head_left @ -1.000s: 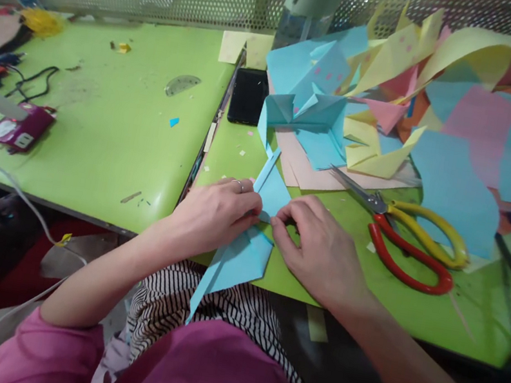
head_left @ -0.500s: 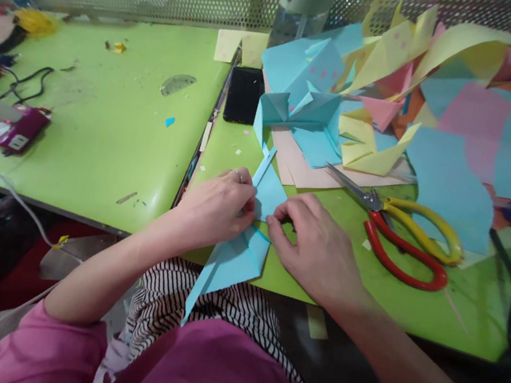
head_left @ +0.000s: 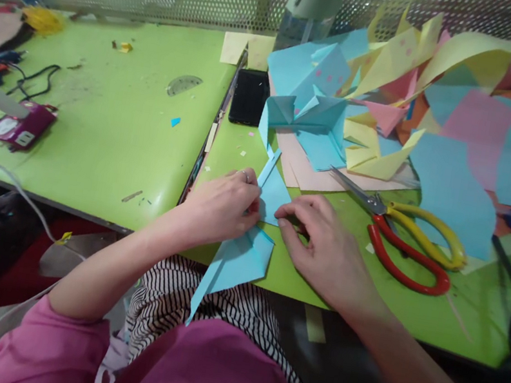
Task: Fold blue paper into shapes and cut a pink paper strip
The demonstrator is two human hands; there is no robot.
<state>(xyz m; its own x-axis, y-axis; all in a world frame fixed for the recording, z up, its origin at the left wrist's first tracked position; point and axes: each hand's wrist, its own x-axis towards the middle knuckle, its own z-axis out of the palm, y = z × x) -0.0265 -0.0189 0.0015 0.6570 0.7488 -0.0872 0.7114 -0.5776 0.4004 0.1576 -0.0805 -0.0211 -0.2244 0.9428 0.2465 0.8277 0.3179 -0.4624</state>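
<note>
A folded light-blue sheet of paper [head_left: 244, 258] lies at the table's front edge, its lower end hanging over my lap. It has a narrow folded strip along its left side and a pointed right corner on its upper part. My left hand [head_left: 228, 203], with a ring on one finger, is closed on the paper's middle and hides part of it. At the upper part's right corner, my right hand [head_left: 320, 245] pinches the paper's edge between thumb and forefinger. Right of that hand lie scissors [head_left: 380, 206] with one red and one yellow handle, blades slightly apart.
Behind the hands are a black phone [head_left: 250, 97], a folded blue paper piece [head_left: 316, 120], a folded yellow one [head_left: 379, 156] and a bottle [head_left: 313, 5]. Loose coloured sheets [head_left: 453, 179] cover the right side. Leftward lie a protractor [head_left: 184, 85] and a purple device [head_left: 24, 126].
The whole view has shifted a little, so everything sits slightly further right. Both hands keep nearly the same hold on the blue paper.
</note>
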